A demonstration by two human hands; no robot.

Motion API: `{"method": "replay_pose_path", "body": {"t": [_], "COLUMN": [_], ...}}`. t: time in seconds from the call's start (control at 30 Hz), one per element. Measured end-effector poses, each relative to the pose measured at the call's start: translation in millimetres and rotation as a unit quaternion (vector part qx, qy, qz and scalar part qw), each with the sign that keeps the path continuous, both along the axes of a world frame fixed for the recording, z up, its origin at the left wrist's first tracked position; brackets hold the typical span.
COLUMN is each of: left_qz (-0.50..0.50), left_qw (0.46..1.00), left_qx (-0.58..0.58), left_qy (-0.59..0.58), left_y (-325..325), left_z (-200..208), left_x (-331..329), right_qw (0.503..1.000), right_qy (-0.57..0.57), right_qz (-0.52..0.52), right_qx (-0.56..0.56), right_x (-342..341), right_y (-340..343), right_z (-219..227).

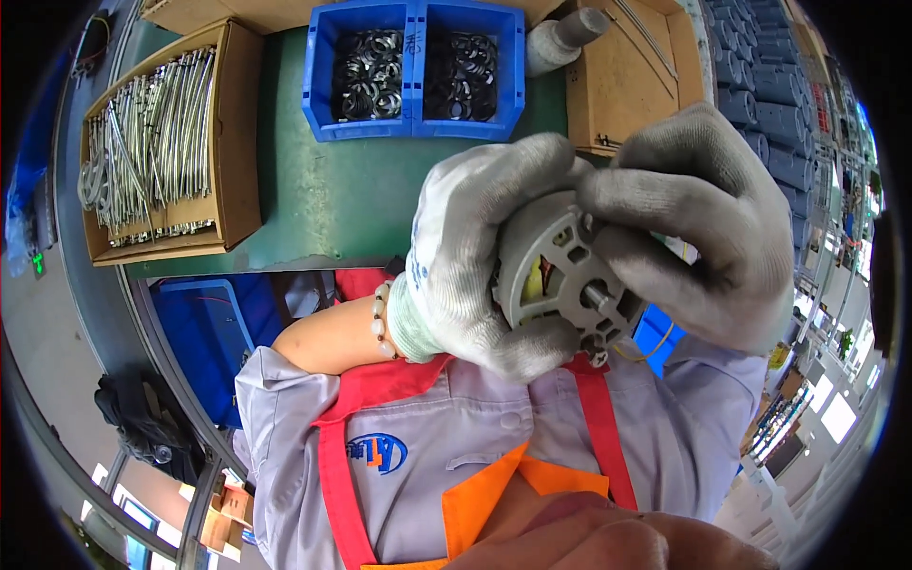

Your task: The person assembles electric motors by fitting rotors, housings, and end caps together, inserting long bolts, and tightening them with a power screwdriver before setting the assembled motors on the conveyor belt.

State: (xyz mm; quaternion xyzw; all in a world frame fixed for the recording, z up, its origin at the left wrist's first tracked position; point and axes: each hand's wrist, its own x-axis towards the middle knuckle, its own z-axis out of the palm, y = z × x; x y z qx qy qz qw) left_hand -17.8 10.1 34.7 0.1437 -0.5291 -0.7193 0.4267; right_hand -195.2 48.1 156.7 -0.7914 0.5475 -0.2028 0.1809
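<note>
My left hand (461, 242), in a grey-and-white knitted glove, is wrapped round a small electric motor (567, 296) and holds it up before my chest. The motor's grey metal end cover has slots that show yellow and copper-coloured parts inside. A short shaft (598, 298) sticks out of its middle, and a screw head (598, 359) shows at its lower rim. My right hand (708, 223), gloved too, bends its fingers together at the motor's upper right rim. Whatever those fingertips pinch is hidden. A thin yellow wire (665, 344) hangs beneath the motor.
Beyond my hands, a blue two-part bin (415, 131) of small metal clips stands on the green bench (313, 204). To the left is a cardboard box (237, 142) of long metal rods. A grey cylinder (551, 47) and an open cardboard box (632, 76) sit at the back right.
</note>
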Motion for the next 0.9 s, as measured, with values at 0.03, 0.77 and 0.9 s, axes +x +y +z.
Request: {"method": "replay_pose_path", "body": {"t": [0.03, 0.77, 0.9], "left_qz": [-0.003, -0.003, 0.008], "left_qw": [1.0, 0.973, 0.973], "left_qx": [-0.027, -0.218, -0.216], "left_qy": [0.005, 0.075, 0.084], "left_y": [-4, -22, -18], "left_z": [1, -29, -29], "left_x": [-2, -9, -10], "right_qw": [1.0, 0.993, 0.993], "right_qy": [-0.005, -0.072, -0.07], "right_qz": [-0.007, 0.085, 0.086], "right_qx": [0.011, 0.037, 0.03], "right_x": [1, -17, -19], "right_y": [-3, -4, -3], "right_z": [1, -11, -13]}}
